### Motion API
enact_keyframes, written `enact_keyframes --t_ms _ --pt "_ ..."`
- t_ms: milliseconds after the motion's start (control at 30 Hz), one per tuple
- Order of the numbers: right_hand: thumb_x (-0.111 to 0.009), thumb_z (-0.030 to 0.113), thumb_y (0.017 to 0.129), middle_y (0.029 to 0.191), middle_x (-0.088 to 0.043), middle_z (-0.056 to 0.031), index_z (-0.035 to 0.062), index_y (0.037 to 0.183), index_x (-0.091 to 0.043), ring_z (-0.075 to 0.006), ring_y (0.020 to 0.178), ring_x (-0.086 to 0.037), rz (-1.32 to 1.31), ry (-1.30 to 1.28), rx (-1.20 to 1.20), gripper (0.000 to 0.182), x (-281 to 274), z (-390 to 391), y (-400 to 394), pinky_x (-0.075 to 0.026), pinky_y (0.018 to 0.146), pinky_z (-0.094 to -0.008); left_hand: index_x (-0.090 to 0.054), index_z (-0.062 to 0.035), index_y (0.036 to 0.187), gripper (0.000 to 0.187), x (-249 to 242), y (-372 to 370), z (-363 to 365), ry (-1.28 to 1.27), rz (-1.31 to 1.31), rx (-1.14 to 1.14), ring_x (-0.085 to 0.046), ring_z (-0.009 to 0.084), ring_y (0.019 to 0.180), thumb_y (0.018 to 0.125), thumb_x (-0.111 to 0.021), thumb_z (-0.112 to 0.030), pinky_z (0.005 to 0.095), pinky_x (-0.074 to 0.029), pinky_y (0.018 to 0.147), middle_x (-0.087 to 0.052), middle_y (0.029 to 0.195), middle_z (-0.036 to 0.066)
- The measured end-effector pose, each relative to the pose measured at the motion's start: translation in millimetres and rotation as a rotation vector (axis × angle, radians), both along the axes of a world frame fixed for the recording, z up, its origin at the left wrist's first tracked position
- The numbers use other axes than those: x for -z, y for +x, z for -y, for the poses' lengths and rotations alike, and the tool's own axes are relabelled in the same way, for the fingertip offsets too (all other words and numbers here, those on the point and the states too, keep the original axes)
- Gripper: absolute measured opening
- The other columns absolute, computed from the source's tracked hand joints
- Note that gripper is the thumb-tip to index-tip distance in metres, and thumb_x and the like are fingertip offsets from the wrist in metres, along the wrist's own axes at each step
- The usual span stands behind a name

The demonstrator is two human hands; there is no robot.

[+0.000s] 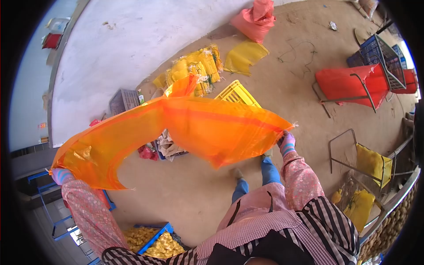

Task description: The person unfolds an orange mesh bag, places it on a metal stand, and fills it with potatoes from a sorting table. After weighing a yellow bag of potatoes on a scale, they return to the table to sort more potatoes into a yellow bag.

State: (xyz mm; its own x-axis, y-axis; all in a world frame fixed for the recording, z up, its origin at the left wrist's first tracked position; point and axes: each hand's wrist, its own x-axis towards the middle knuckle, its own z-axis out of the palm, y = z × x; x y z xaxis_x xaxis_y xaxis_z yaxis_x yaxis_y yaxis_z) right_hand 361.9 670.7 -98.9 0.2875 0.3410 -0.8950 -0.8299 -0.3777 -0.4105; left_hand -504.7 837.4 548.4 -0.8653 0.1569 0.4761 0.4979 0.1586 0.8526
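Note:
A large orange mesh sheet or bag (207,126) is spread out in the air between my hands, bulging upward in the middle. My left hand (61,176), in a purple and blue striped glove, is closed on its left end. At its right end, my right hand (287,140), in a similar glove, grips a corner. Beneath the orange material, a yellow crate (237,93) and a box of cloths (165,145) are partly covered.
Yellow mesh bags (198,66) lie stacked by the white wall (110,44). A pink sack (255,22) stands behind. Red material (349,84) covers a metal frame at right, beside blue crates (380,55). A blue-edged crate (157,240) holds yellowish pieces near my body.

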Motion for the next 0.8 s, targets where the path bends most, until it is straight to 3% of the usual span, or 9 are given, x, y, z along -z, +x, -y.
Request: enact_keyframes --t_ms 167,233,333,433,467,533,633,733,800 --pt "-0.06 0.018 0.098 0.067 -0.051 0.0044 0.0169 0.095 -0.056 -0.0108 0.051 -0.05 0.025 0.037 0.076 0.005 -39.3 18.7 -1.0 -0.048 0.046 -0.0281 -0.067 -0.0019 0.122 0.041 -3.7 -15.8 46.6 0.142 -0.065 -0.072 -0.068 0.0288 0.101 0.099 -0.058 -0.035 0.0382 -0.051 0.092 -0.071 0.118 0.015" --pt "-0.057 0.024 0.101 0.061 -0.054 0.0027 0.015 0.083 -0.059 -0.0171 0.046 -0.052 0.019 0.064 0.193 0.02 -47.6 23.3 -9.9 -0.048 0.046 -0.0322 -0.065 -0.0036 0.126 0.043 -33.2 -96.6 95.4 0.11 -0.068 -0.122 -0.067 0.0278 0.107 0.099 -0.058 -0.036 0.0384 -0.05 0.095 -0.07 0.123 0.014" --pt "-0.057 0.026 0.101 0.06 -0.05 0.005 0.0176 0.082 -0.057 -0.0132 0.043 -0.045 0.139 0.048 0.205 0.02 -71.5 31.6 -24.3 -0.04 0.041 -0.0277 -0.061 -0.005 0.132 0.046 -34.9 -179.5 206.7 0.293 -0.087 0.028 -0.064 0.0258 0.113 0.099 -0.058 -0.037 0.0382 -0.047 0.1 -0.068 0.129 0.012" --pt "-0.057 0.026 0.1 0.06 -0.049 0.0066 0.0183 0.084 -0.057 -0.0109 0.043 -0.044 0.172 0.072 0.204 0.018 -83.4 32.2 -30.2 -0.037 0.039 -0.0255 -0.06 -0.006 0.135 0.051 -78.1 -135.9 297.8 -1.001 -0.773 -0.685 -0.063 0.0285 0.117 0.099 -0.057 -0.043 0.0394 -0.047 0.105 -0.067 0.131 0.013" --pt "-0.058 0.025 0.1 0.066 -0.055 0.0036 0.0167 0.091 -0.058 -0.0118 0.045 -0.048 0.21 0.121 0.147 0.013 -86.4 28.9 -29.3 -0.038 0.038 -0.0263 -0.06 -0.006 0.135 0.051 -74.7 -157.2 325.9 -0.997 -0.758 -0.69 -0.063 0.0285 0.117 0.099 -0.057 -0.043 0.0394 -0.047 0.105 -0.067 0.131 0.013" --pt "-0.059 0.025 0.1 0.072 -0.061 0.0006 0.0151 0.098 -0.059 -0.0127 0.046 -0.051 0.254 0.179 0.074 0.01 -104.5 14.9 -33.9 -0.039 0.038 -0.027 -0.064 -0.0036 0.132 0.05 -63.9 -204.0 373.9 0.076 -0.123 -0.563 -0.065 0.0308 0.112 0.099 -0.058 -0.041 0.0414 -0.05 0.102 -0.068 0.129 0.016" --pt "-0.058 0.023 0.098 0.072 -0.059 0.0001 0.0117 0.091 -0.061 -0.0145 0.051 -0.053 0.478 0.221 -0.063 0.014 -110.4 -22.6 -33.5 -0.044 0.044 -0.0298 -0.067 -0.0012 0.128 0.056 -21.7 -175.6 414.3 0.007 -0.151 -0.697 -0.065 0.0357 0.114 0.096 -0.057 -0.045 0.0426 -0.05 0.099 -0.069 0.128 0.018" --pt "-0.06 0.023 0.096 0.092 -0.073 -0.0114 -0.0031 0.105 -0.07 -0.0207 0.085 -0.067 0.9 0.193 -0.214 0.029 -81.7 -72.4 -9.2 -0.053 0.081 -0.0344 -0.066 0.0006 0.13 0.054 29.0 -174.2 437.7 0.034 -0.091 -0.62 -0.067 0.0367 0.109 0.097 -0.057 -0.042 0.0426 -0.051 0.097 -0.07 0.124 0.019" --pt "-0.06 0.023 0.096 0.092 -0.074 -0.0123 -0.003 0.104 -0.07 -0.0214 0.084 -0.067 0.946 0.193 -0.258 0.029 -85.7 -104.2 3.9 -0.053 0.08 -0.0352 -0.066 0.001 0.129 0.048 49.3 -151.7 443.4 0.017 -0.105 -0.636 -0.067 0.0332 0.105 0.099 -0.058 -0.037 0.0417 -0.052 0.093 -0.071 0.121 0.018"
